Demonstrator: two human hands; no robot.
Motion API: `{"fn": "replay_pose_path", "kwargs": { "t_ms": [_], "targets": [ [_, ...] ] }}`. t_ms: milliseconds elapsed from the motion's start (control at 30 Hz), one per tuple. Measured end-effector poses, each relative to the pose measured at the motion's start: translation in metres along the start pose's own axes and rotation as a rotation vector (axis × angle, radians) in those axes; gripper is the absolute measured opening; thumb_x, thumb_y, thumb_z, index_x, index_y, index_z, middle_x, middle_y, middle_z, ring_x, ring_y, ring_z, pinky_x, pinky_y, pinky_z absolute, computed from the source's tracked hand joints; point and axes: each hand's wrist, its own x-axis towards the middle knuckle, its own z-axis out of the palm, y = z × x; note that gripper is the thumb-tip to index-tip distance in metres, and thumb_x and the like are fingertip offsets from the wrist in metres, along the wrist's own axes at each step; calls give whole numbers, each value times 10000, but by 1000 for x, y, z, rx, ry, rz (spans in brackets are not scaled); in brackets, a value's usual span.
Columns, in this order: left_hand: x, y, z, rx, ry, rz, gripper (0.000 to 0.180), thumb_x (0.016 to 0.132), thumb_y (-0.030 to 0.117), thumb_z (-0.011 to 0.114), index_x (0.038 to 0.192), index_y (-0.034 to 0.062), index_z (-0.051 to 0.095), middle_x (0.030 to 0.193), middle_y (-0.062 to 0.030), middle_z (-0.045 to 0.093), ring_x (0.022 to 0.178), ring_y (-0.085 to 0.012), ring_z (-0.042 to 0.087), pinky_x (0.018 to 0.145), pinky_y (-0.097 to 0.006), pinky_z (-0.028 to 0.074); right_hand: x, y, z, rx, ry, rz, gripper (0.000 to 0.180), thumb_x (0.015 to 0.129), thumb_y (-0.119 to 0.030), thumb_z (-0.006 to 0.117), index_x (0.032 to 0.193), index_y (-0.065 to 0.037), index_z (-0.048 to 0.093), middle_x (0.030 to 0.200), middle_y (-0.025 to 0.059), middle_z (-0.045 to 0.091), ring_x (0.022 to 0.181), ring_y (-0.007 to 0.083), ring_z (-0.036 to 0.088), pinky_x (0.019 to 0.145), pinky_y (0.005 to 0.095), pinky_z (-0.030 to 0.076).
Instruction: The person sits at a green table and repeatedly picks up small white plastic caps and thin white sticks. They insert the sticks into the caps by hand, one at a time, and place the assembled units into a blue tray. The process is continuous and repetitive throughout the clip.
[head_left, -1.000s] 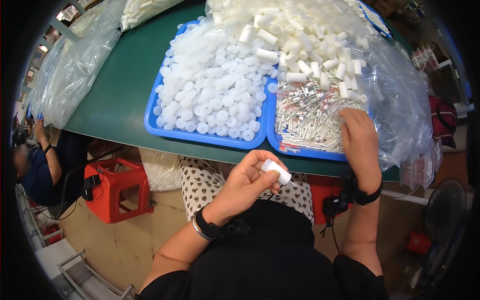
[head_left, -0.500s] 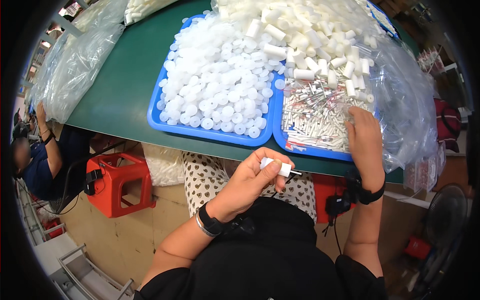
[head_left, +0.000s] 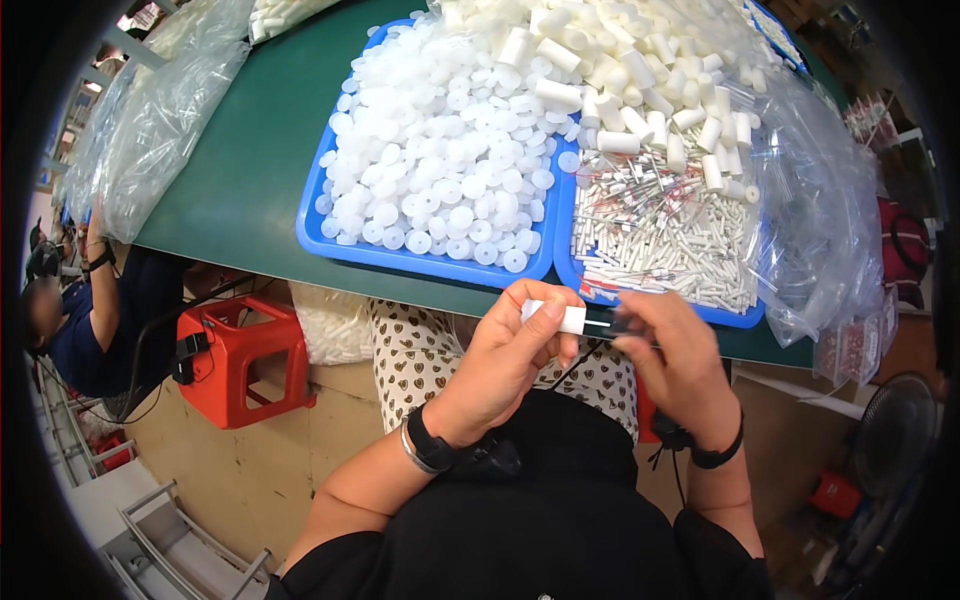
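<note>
My left hand (head_left: pixel 505 355) holds a short white plastic tube (head_left: pixel 556 317) sideways over my lap, just below the table edge. My right hand (head_left: pixel 672 352) pinches a thin dark-tipped stick (head_left: pixel 612 323) whose end sits at the tube's open mouth. Both hands meet close together. On the green table (head_left: pixel 250 170) above them, a blue tray (head_left: pixel 330 235) holds a heap of round white caps (head_left: pixel 440 160). A second blue tray (head_left: pixel 735 318) holds thin white sticks (head_left: pixel 665 235), with white tubes (head_left: pixel 620 70) heaped over it.
Clear plastic bags lie at the table's left (head_left: pixel 150 110) and right (head_left: pixel 825 200). A red plastic stool (head_left: pixel 245 360) stands under the table. Another person (head_left: pixel 90 300) sits at the far left. A fan (head_left: pixel 895 450) is at the lower right.
My right hand left the stick tray and came down to my left hand, bringing a thin stick to the mouth of the tube.
</note>
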Motion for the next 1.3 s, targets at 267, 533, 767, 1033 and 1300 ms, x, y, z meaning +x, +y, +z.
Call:
{"fn": "replay_pose_path", "kwargs": {
  "t_ms": [267, 533, 767, 1033, 1300],
  "targets": [
    [-2, -16, 2, 245, 51, 201, 168, 1019, 163, 532, 1139, 50, 497, 1119, -77, 528, 830, -98, 559, 760, -258, 487, -4, -4, 29, 192, 45, 87, 303, 848, -3, 693, 1127, 26, 577, 934, 152, 637, 747, 302, 636, 650, 365, 514],
    [0, -22, -11, 801, -113, 475, 360, 937, 28, 582, 1284, 50, 488, 1193, -84, 482, 1051, -153, 533, 956, -297, 436, 1, 6, 34, 141, 7, -116, 267, 835, 23, 663, 1087, 13, 579, 913, 157, 640, 738, 315, 653, 626, 369, 512],
    [-2, -31, -10, 369, -292, 229, 508, 910, -24, 565, 1395, 53, 436, 1533, -164, 337, 1375, -272, 417, 1126, -414, 360, -4, 6, 48, 161, -16, -193, 279, 823, 26, 629, 1093, -3, 563, 896, 159, 655, 754, 327, 667, 608, 395, 515],
    [0, -16, 1, -20, -117, 14, 572, 1029, 327, 389, 1487, -7, 308, 1529, -146, 362, 1390, -258, 385, 1149, -400, 302, 6, -8, 60, 146, 108, -63, 278, 876, -86, 669, 1119, -14, 554, 913, 144, 635, 757, 332, 654, 604, 402, 519],
    [-1, -12, -8, -262, -217, -124, 577, 1026, 322, 406, 1505, 21, 296, 1562, -109, 321, 1411, -228, 352, 1151, -379, 308, 8, 8, 55, -45, 143, -259, 239, 868, -82, 669, 1082, -14, 589, 876, 136, 628, 716, 306, 641, 577, 381, 505]
  ]
}}
